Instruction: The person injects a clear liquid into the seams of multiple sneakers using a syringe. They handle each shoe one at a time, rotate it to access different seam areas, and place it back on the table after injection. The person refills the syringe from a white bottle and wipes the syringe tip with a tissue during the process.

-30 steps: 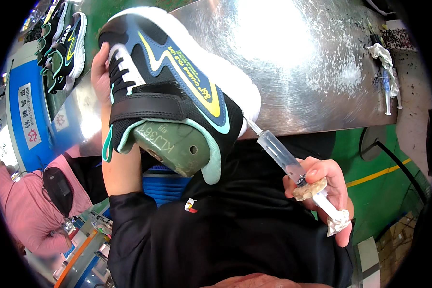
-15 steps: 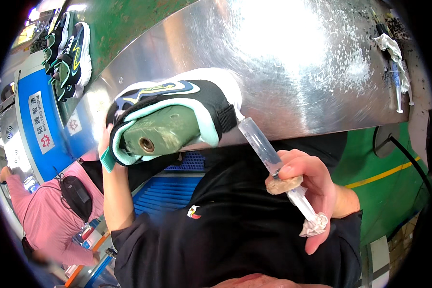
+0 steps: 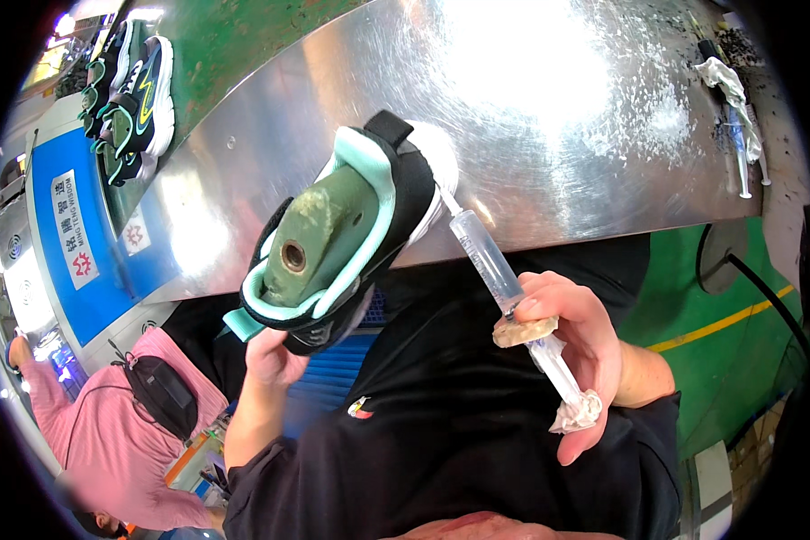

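Note:
A dark sports shoe (image 3: 409, 192) with mint lining and a white sole is tilted over the near edge of the metal table, its opening toward me. Inside it sits a green shoe last (image 3: 328, 225) with a round metal-rimmed hole. My left hand (image 3: 274, 358) grips the shoe from below near its mint tab; part of the fingers is hidden behind it. In my right hand (image 3: 578, 328) is a clear syringe (image 3: 488, 261), with tan wrapping at its flange and white wrapping at the plunger end. Its tip meets the white sole near the heel.
The shiny metal table (image 3: 270, 144) carries whitish residue at the right. Syringes with a crumpled white cloth (image 3: 731, 90) lie at its far right end. More shoes (image 3: 144, 99) stand at the upper left, beyond a blue panel (image 3: 72, 234). A person in pink (image 3: 126, 405) bends at the left.
My left hand has turned the shoe so its heel points up and away and its opening faces me more. The syringe tip has stayed at the sole near the heel.

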`<state>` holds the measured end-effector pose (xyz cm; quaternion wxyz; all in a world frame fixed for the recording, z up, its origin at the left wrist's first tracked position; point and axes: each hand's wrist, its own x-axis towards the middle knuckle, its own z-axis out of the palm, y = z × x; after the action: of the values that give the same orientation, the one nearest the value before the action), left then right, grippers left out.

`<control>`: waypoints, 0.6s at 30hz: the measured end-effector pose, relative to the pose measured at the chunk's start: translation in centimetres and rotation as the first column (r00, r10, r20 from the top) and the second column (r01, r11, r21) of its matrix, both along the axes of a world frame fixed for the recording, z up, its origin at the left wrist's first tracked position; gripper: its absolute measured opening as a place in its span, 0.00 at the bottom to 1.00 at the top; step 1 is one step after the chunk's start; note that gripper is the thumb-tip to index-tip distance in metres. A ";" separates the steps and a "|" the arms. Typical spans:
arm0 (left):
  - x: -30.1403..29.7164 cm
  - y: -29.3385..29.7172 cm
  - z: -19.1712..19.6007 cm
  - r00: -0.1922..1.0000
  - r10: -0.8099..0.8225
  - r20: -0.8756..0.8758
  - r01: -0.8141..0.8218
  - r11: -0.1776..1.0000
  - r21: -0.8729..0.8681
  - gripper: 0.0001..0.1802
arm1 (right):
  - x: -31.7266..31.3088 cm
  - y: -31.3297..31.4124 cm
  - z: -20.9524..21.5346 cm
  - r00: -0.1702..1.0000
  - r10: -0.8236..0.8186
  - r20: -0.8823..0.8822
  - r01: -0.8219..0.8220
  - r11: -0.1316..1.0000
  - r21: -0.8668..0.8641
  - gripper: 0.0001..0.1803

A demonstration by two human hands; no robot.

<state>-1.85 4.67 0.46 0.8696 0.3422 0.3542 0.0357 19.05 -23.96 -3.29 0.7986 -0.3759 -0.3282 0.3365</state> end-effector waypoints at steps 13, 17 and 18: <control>0.4 -4.7 -1.4 0.997 -0.072 0.023 0.075 0.954 -0.291 0.45 | -0.4 0.8 1.8 1.000 -0.012 0.015 0.012 1.000 -0.028 0.58; 0.7 -5.7 -1.9 0.993 -0.096 0.076 0.114 0.951 -0.288 0.44 | -0.4 1.0 2.5 0.998 -0.021 0.052 0.022 1.000 -0.021 0.56; 0.9 -5.6 -1.8 0.993 -0.102 0.063 0.118 0.931 -0.347 0.45 | -0.4 1.1 2.6 0.998 -0.017 0.060 0.018 1.000 -0.019 0.55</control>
<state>-0.91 -0.95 -1.38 0.9247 0.2008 0.3160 -0.0691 18.69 -22.90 -0.66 0.7877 -0.3963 -0.3454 0.3211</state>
